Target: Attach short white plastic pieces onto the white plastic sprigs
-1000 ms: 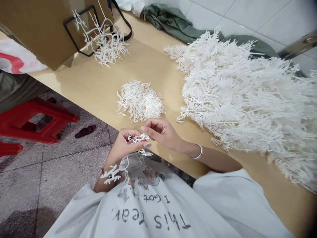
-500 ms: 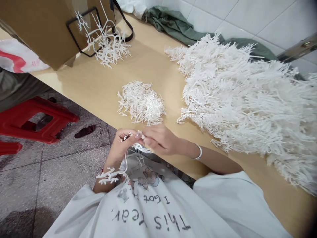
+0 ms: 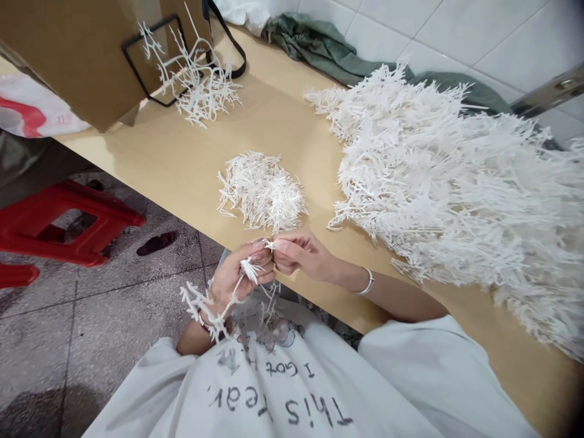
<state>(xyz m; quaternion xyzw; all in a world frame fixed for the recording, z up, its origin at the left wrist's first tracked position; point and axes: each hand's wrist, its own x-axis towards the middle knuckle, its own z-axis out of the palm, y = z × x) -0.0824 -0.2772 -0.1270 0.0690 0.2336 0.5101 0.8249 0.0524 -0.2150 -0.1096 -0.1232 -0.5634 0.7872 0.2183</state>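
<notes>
My left hand (image 3: 241,271) is closed around a white branching plastic twig (image 3: 235,298), whose forked ends hang down over the wrist and shirt. Between the fingertips of both hands is a small white tip piece. My right hand (image 3: 303,252) pinches that tip with thumb and forefinger, its other fingers curled. Just beyond the hands, a small heap of short white sprigs (image 3: 262,190) lies on the table (image 3: 283,128). To the right spreads a large pile of similar white sprigs (image 3: 438,188).
A bunch of joined white branches (image 3: 205,91) rests by a black metal frame (image 3: 132,61) and a cardboard box (image 3: 77,55). Green cloth (image 3: 314,48) runs along the tiled wall. A red stool (image 3: 77,219) and a dark shoe (image 3: 156,243) are on the floor at left.
My left hand has turned, so more of the twig shows in front of it. The hanging branch has swung slightly. My right hand has shifted a little right, still pinching at the left fingertips.
</notes>
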